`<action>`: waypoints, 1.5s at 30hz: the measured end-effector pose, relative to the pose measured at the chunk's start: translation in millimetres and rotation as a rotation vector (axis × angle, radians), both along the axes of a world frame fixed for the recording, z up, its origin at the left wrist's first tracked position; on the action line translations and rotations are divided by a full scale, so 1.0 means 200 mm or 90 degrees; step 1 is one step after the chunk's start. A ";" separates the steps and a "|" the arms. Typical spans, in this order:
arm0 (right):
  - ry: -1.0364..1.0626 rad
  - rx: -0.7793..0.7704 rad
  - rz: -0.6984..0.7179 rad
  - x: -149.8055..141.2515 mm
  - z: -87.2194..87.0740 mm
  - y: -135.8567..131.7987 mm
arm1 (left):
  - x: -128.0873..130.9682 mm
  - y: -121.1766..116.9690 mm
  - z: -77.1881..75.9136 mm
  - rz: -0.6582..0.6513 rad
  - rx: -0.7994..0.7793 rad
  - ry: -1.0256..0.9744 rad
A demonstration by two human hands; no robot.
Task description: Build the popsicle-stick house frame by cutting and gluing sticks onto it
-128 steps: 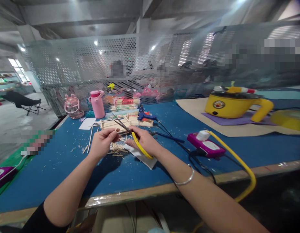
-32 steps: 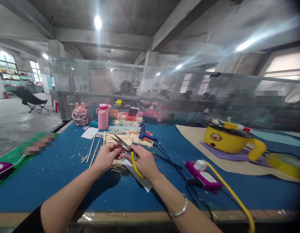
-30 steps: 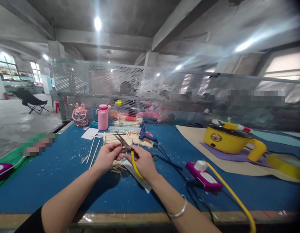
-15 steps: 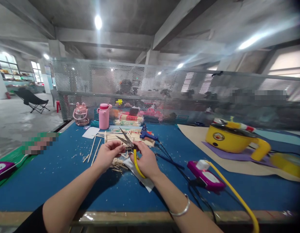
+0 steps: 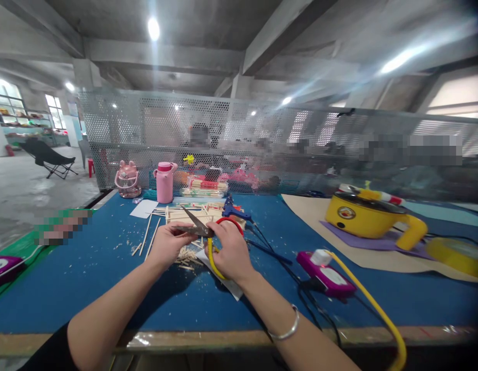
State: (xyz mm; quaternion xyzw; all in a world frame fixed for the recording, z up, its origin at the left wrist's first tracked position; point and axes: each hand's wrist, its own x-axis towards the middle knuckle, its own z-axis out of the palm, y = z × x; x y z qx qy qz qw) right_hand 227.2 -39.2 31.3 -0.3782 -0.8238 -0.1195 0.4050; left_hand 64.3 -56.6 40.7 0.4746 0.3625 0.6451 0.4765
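My right hand (image 5: 231,252) is closed around the handles of a pair of scissors (image 5: 198,224), one handle yellow and the other red. The blades stand apart and point left, toward my left hand (image 5: 165,247). My left fingers are pinched together beside the lower blade; whatever is between them is too small or hidden to name. Beneath my hands lies a heap of short cut wooden sticks (image 5: 187,257), partly on a white paper (image 5: 235,291). Just behind are a wooden stick assembly (image 5: 177,214) and a blue glue gun (image 5: 234,211). Longer sticks (image 5: 146,234) lie to the left.
A pink bottle (image 5: 164,184) and a clear pink jug (image 5: 128,180) stand at the back left. On the right are a purple power strip (image 5: 327,274) with cables and a yellow electric pot (image 5: 364,215). A perforated metal screen (image 5: 161,123) borders the blue table (image 5: 87,278).
My right hand has turned the scissors, so the red handle now shows and the blades spread wider. The lower blade has come down beside my left fingertips. The view has shifted slightly.
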 end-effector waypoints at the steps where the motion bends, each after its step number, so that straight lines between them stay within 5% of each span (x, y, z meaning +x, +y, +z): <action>1: 0.003 -0.003 0.005 0.00 0.00 0.00 | 0.00 0.00 0.00 0.000 -0.001 -0.001; 17: 0.074 -0.080 0.138 0.00 -0.01 -0.01 | -0.02 0.01 -0.01 -0.040 0.010 0.010; 26: 0.057 -0.061 0.087 0.01 -0.02 -0.01 | -0.01 -0.01 0.01 -0.013 -0.007 0.054; 45: 0.104 -0.154 0.156 0.00 -0.01 -0.01 | -0.03 0.00 0.00 -0.016 0.013 0.049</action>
